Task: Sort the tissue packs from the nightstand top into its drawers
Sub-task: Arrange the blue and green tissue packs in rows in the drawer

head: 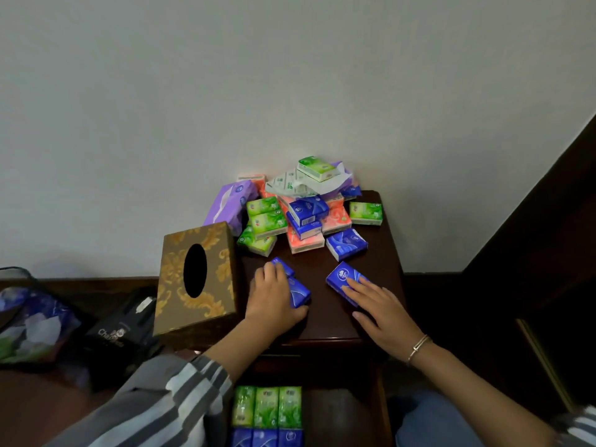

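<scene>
A heap of green, blue, pink and purple tissue packs [303,211] lies at the back of the dark wooden nightstand top [383,262]. My left hand [274,298] is closed over blue packs [298,293] near the front left of the top. Fingers of my right hand [383,311] rest flat on another blue pack [342,279] at the front right; I cannot tell whether they grip it. Below, an open drawer [338,414] holds a row of green packs [267,406] and a row of blue packs [267,438] in front of it.
A gold-patterned tissue box [196,279] stands at the left edge of the nightstand, close to my left hand. Bags [64,327] lie on the floor to the left. A white wall is behind; dark wooden furniture [532,253] stands at the right.
</scene>
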